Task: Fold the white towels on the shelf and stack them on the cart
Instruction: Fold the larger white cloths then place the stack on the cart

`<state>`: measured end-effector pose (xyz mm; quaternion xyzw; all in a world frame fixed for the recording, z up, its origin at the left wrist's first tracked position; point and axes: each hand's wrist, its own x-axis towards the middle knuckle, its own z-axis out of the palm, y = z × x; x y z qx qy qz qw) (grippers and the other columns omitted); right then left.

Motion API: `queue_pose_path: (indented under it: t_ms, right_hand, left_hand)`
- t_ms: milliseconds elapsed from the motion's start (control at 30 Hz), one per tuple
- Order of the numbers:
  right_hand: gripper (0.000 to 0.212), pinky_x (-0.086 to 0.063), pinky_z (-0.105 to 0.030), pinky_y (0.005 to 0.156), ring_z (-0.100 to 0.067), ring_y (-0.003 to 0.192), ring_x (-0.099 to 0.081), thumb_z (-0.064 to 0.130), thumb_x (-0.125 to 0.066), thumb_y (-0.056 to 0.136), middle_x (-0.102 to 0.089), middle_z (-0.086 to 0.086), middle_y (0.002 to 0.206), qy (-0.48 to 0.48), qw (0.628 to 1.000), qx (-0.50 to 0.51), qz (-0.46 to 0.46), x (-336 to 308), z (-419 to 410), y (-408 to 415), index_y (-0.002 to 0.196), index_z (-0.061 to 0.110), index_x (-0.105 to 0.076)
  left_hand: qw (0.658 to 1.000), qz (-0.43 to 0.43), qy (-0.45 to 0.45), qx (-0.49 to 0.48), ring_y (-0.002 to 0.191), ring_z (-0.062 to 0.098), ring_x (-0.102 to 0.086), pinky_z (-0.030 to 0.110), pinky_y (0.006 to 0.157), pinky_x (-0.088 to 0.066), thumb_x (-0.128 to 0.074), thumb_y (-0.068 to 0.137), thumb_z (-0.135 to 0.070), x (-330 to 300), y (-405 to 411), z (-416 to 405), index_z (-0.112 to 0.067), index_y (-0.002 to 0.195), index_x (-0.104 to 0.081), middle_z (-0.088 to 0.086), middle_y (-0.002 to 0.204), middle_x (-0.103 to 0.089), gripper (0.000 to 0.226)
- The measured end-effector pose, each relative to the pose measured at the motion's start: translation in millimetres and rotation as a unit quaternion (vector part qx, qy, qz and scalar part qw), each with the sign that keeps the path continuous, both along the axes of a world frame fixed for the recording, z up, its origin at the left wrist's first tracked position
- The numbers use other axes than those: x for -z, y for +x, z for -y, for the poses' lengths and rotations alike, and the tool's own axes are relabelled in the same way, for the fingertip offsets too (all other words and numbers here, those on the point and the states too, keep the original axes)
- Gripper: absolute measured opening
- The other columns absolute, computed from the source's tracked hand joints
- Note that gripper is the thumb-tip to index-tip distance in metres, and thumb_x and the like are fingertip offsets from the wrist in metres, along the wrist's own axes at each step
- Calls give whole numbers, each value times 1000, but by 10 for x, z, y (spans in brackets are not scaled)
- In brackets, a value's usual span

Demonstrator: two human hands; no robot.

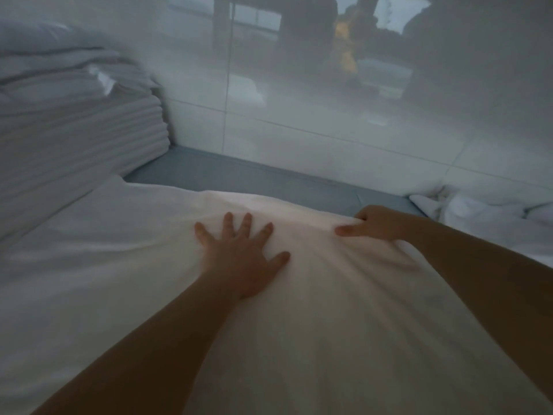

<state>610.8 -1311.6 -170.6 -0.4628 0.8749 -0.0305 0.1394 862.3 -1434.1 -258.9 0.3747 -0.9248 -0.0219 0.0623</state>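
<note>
A large white towel (125, 265) lies spread over the grey shelf surface (269, 178) in front of me. My left hand (239, 256) presses flat on the towel near its far edge, fingers spread. My right hand (374, 224) grips the towel's far right edge, thumb on top and fingers curled under the cloth, which wrinkles toward it. A tall stack of folded white towels (74, 139) stands at the left. The cart is out of view.
A glossy white tiled wall (329, 121) rises right behind the shelf and shows dim reflections. A crumpled heap of white cloth (484, 217) lies at the right, close to my right forearm.
</note>
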Motion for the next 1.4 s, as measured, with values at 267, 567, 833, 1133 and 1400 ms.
queue_pose_path:
  t_ms: [267,567,833,1133,1400]
  right_hand:
    - [59,-53,-28,80,-13,86,-68,63,-78,57,-72,5,93,49,993,33,102,-56,-519,-293,95,19,-72]
    - [37,-56,-38,83,-27,104,-66,10,-71,77,-66,-15,118,59,880,67,467,-328,-749,-364,113,5,-66]
    - [38,-54,-42,91,-22,91,-71,27,-82,70,-74,-5,98,180,969,1,170,-743,-743,-259,103,11,-72]
    - [45,-57,-33,81,-24,100,-68,25,-82,71,-70,-11,112,76,940,29,332,-868,-951,-393,109,8,-67]
    - [71,-19,-57,105,-21,120,-47,70,-68,64,-57,3,118,135,958,36,-252,-229,-879,-512,120,28,-56]
  left_hand:
    - [995,-6,52,-81,145,36,9,77,97,8,-6,69,-88,-106,-721,-648,-5,151,1,20,158,4,117]
    - [998,-36,52,-4,148,23,4,71,106,3,3,69,-85,-59,-695,-530,-24,152,-2,-1,161,3,103]
    - [999,-9,36,27,148,22,3,69,107,-1,9,65,-86,-51,-694,-548,-34,151,1,-8,161,4,101]
    - [999,-11,27,20,148,20,2,67,107,-4,9,64,-88,-21,-698,-543,-34,150,6,-9,160,6,102]
    - [1000,14,23,9,147,23,2,70,105,-4,4,69,-86,-49,-733,-546,-38,150,0,-7,161,3,94]
